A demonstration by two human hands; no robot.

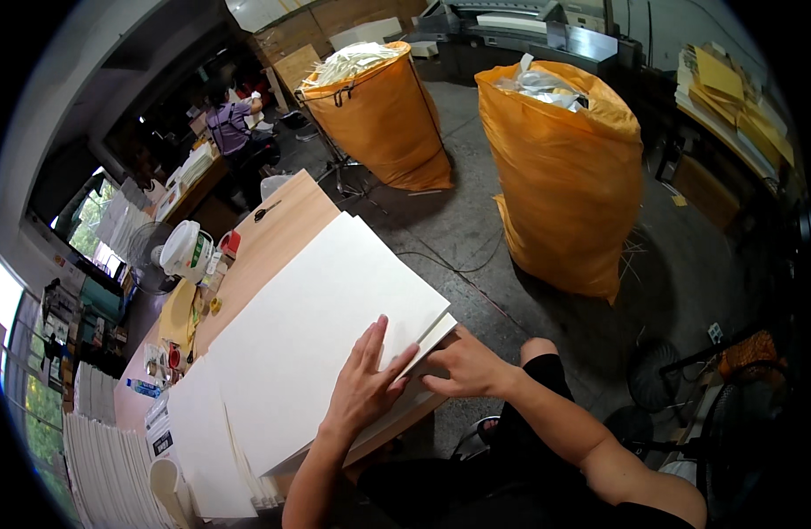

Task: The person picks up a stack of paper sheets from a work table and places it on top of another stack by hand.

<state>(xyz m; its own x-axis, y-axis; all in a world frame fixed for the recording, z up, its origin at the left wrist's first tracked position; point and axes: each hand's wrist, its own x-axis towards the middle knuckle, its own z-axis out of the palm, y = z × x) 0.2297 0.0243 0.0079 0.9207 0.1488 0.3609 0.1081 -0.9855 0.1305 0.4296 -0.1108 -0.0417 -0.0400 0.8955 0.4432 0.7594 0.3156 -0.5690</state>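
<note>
A stack of large white paper sheets [308, 309] lies slantwise on the wooden table, its near right edge slightly fanned. My left hand [361, 381] rests on the top sheet close to that edge, fingers stretched out and a little apart. At the near right corner of the stack, my right hand [470, 363] is closed around the sheet edges. Some of its fingertips are hidden by the paper, so how many sheets it grips cannot be made out.
The wooden table [291, 209] carries scissors [266, 210], a white bucket [187, 250] and tape rolls. More paper stacks [106, 476] stand at the lower left. Two orange sacks [383, 119] [564, 176] of scraps stand on the floor ahead. Another person [234, 128] works far left.
</note>
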